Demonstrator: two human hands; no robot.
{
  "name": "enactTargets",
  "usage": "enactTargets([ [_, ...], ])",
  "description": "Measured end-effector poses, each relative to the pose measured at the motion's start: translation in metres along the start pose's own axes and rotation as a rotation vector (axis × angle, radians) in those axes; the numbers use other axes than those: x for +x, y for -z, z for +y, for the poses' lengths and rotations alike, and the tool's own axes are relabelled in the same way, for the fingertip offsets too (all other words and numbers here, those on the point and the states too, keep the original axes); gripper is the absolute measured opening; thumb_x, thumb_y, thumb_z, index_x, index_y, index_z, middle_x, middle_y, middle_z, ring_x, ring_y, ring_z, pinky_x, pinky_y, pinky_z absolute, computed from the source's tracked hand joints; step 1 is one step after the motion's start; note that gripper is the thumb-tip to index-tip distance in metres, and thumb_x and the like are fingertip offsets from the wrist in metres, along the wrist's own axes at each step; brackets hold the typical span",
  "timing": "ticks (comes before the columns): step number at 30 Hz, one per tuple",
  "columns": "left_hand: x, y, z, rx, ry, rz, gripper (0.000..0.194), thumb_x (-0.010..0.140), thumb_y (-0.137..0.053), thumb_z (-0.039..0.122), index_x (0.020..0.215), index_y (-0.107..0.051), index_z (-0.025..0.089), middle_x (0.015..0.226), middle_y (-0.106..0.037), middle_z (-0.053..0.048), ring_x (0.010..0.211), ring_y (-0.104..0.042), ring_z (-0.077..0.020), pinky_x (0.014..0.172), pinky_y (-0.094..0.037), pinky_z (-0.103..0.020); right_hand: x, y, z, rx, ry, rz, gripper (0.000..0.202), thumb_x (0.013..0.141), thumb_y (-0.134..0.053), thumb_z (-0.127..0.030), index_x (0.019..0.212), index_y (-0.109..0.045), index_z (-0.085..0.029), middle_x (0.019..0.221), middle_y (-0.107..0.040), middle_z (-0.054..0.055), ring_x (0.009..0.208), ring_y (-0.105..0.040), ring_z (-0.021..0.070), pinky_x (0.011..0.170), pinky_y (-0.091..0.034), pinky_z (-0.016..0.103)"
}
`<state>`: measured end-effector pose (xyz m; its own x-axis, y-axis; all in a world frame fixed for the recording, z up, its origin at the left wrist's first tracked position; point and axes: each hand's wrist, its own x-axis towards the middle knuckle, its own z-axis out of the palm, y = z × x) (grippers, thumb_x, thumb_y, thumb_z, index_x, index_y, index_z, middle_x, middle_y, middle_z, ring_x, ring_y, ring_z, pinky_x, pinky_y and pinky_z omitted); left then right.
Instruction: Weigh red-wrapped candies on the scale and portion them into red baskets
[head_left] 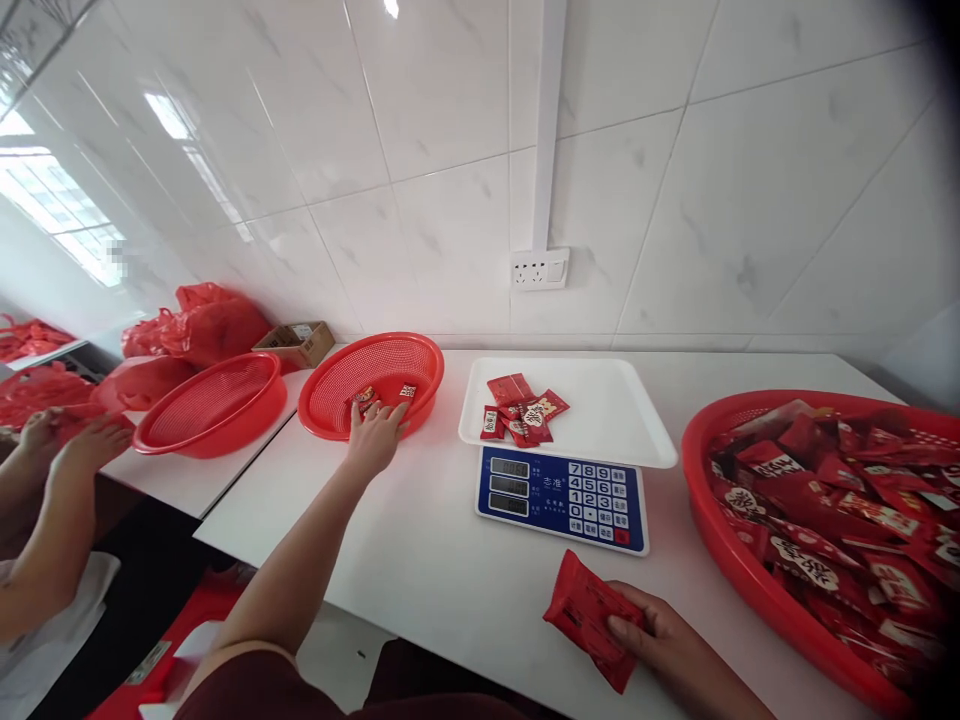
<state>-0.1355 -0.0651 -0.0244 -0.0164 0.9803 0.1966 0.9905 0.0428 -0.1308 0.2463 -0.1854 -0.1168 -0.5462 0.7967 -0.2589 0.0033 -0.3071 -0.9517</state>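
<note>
My left hand (377, 436) reaches over the near rim of a red mesh basket (360, 362). Its fingers are stretched out and apart, close to a small red snack packet (365, 396); a second small packet (407, 391) lies farther right in that basket. Between thumb and fingers, my right hand (651, 628) holds a red snack packet (589, 612) above the table, in front of the scale. Several red packets (525, 410) rest in a heap on the white weighing tray (607, 405). The blue key panel (561, 500) of the scale faces me; its digits are hard to read.
A large red basket (694, 480) full of packets stands at the right. Leftward are another red basket (214, 405), a cardboard box (300, 343) and red plastic bags (214, 325). A co-worker's hands (94, 440) handle red plastic at far left. A socket (540, 269) is on the tiled wall.
</note>
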Motion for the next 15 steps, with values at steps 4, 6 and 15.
enactTargets([
  [4,0.008,-0.006,-0.047,0.045,0.179,-0.010,0.043,0.093,-0.030,0.031,0.133,-0.043,0.024,0.135,-0.049,-0.012,0.131,-0.033,-0.0295,0.107,-0.011,-0.060,0.001,0.003,0.006,0.025,-0.022,0.039,0.038,0.078,-0.061,-0.048,0.100,-0.067,-0.017,0.090,-0.068,0.009,0.083,-0.060,0.0262,0.075,-0.045,0.036],
  [6,0.013,-0.008,-0.075,0.074,0.305,-0.008,0.045,0.092,-0.029,0.028,0.136,-0.039,0.021,0.140,-0.042,-0.014,0.135,-0.026,-0.0306,0.107,-0.012,-0.060,0.001,0.004,0.009,0.081,-0.040,0.057,0.040,0.077,-0.062,-0.048,0.102,-0.067,-0.018,0.093,-0.068,0.010,0.086,-0.061,0.0272,0.078,-0.045,0.037],
  [15,-0.006,0.037,-0.195,0.115,0.766,-0.035,0.062,0.081,-0.040,0.034,0.136,-0.031,0.008,0.136,-0.044,-0.023,0.128,-0.032,-0.0453,0.088,-0.036,-0.065,-0.001,-0.002,-0.002,0.404,-0.057,0.179,0.042,0.074,-0.069,-0.042,0.110,-0.066,-0.021,0.100,-0.069,0.008,0.088,-0.063,0.0221,0.078,-0.048,0.032],
])
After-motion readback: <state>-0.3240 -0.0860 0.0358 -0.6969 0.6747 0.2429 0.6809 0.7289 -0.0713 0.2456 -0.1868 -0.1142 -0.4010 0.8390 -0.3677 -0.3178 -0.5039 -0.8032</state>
